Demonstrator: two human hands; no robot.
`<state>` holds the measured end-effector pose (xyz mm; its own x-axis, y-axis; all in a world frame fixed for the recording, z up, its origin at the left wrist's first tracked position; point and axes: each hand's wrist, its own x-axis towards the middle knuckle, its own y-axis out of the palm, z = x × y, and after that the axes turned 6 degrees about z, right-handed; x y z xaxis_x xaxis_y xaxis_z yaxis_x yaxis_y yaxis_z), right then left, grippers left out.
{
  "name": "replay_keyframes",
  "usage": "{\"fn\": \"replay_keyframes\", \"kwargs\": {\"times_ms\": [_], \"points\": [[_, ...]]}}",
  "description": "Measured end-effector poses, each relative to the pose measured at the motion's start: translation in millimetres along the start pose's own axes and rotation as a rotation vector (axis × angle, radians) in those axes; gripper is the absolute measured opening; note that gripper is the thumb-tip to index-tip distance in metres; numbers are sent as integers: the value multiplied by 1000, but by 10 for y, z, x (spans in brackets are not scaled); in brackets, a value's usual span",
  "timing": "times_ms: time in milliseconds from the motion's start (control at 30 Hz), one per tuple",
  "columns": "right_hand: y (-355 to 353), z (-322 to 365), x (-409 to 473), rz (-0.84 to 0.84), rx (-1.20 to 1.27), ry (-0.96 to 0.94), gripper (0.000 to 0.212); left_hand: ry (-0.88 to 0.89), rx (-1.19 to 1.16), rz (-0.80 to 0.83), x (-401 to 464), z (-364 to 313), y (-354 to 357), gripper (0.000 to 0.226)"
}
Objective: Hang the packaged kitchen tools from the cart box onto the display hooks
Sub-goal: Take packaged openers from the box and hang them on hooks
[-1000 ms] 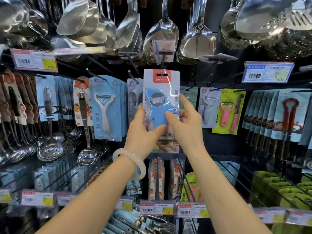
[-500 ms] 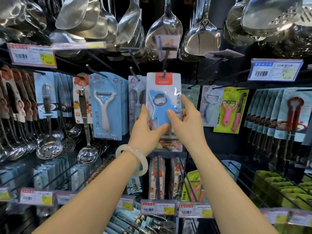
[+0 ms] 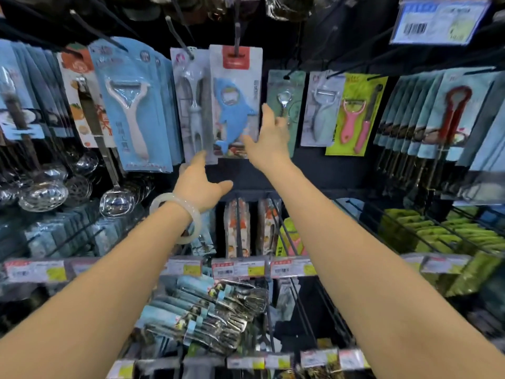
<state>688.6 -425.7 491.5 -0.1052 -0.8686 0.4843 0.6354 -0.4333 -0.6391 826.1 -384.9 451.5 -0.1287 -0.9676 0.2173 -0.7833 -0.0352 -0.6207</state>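
Crowded hooks (image 3: 237, 34), peelers (image 3: 128, 116) flanking shark package (image 3: 235, 105)

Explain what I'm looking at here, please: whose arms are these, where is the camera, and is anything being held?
There is no machine here: a person wears a wide-angle camera on the head, so you see their own two arms reaching toward a shop display. The wall holds packaged kitchen tools on hooks. In the middle hangs a blue shark-shaped tool package, its red top threaded on a display hook. The left hand, with a pale bracelet on its wrist, is open just below the packages. The right hand is open too, fingers spread by the package's right edge. Neither has a grip on anything. Beside it hang a white peeler package and a pink peeler package.
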Motion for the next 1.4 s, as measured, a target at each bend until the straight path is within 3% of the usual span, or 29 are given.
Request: {"fn": "replay_keyframes", "kwargs": {"times_ms": [167,400,700,833,1067,1400], "points": [[-52,-238,-225,22,-156,8,59,52,70,40,-38,-126,241,74],[-457,-666,-695,36,-276,44,49,150,242,148,-259,-459,839,80],[-1425,-1870,-2110,126,-528,103,40,378,560,407,-1138,-1120,2237,69],[-1820,-2529,-2998,289,-651,274,44,377,703,604,-1719,-1272,2952,72],[-2490,-3437,-4440,420,-716,580,38,346,820,859,-2553,-1440,3999,69],[-3338,-4207,-5652,481,-652,1001,45,411,886,1037,-3156,-1978,4963,72]]}}
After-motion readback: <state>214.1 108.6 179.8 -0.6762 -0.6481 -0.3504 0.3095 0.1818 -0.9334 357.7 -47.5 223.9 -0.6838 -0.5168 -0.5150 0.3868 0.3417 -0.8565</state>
